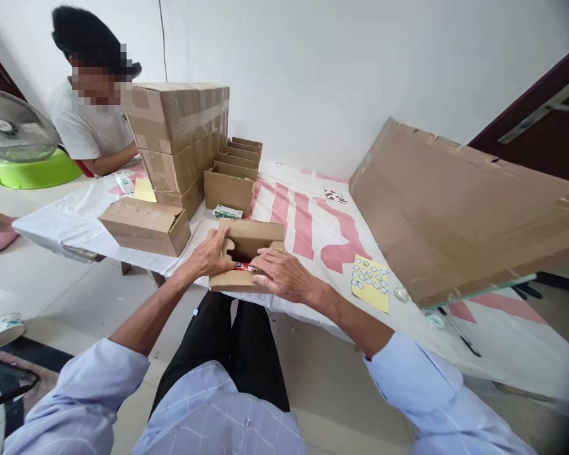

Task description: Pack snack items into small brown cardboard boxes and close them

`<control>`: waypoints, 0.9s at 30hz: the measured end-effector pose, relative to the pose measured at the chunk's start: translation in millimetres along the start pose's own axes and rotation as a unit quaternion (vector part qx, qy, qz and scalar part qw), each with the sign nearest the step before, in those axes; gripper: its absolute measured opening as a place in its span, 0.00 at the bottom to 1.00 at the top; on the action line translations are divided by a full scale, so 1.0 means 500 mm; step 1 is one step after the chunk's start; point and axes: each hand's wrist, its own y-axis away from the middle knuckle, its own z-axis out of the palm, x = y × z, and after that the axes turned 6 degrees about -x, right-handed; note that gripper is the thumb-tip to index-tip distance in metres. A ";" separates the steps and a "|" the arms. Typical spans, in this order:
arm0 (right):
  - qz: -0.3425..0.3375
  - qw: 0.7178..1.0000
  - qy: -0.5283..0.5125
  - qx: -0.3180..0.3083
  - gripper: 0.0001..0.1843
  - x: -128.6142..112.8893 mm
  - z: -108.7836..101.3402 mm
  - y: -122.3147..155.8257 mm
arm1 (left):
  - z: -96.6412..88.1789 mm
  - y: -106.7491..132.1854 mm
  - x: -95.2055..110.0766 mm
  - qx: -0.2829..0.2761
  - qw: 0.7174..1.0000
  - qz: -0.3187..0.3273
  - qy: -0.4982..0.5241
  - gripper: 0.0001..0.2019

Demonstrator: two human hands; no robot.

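A small open cardboard box (256, 232) sits at the table's near edge in front of me, with its far flap standing up. My left hand (209, 255) grips its left side, the thumb reaching inside. My right hand (284, 273) is over the front right of the box, fingers bent over the wall and into it. Between my hands lies a small red and white item (241, 266) inside the box, partly covered by the fingers. Just behind the box, a green and white small carton (228, 212) lies on the table.
Left stand stacked taped boxes (184, 120) and a closed box (145, 224). Open boxes (232, 180) line up behind. Right are a yellow marked sheet (370, 282), a tape roll (435, 320), a dark thin tool (459, 332) and a large cardboard sheet (469, 208). A co-worker (92, 126) sits far left.
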 end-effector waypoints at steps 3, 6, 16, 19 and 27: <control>0.047 0.991 0.071 -0.101 0.22 0.013 -0.024 -0.017 | 0.009 0.005 -0.010 0.031 0.998 0.012 0.050 0.44; 0.123 0.972 0.135 -0.148 0.24 0.011 -0.047 -0.012 | 0.013 0.010 -0.039 0.074 0.984 0.044 0.158 0.37; 0.182 0.903 0.032 -0.388 0.22 0.005 -0.080 -0.124 | 0.002 0.073 -0.060 -0.007 0.967 0.167 0.193 0.43; 0.161 0.901 0.025 -0.401 0.20 0.002 -0.073 -0.140 | -0.020 0.074 -0.087 -0.072 0.956 0.181 0.221 0.53; 0.144 0.907 -0.044 -0.392 0.19 0.040 -0.079 -0.130 | -0.035 0.020 -0.125 -0.142 0.920 0.190 0.312 0.80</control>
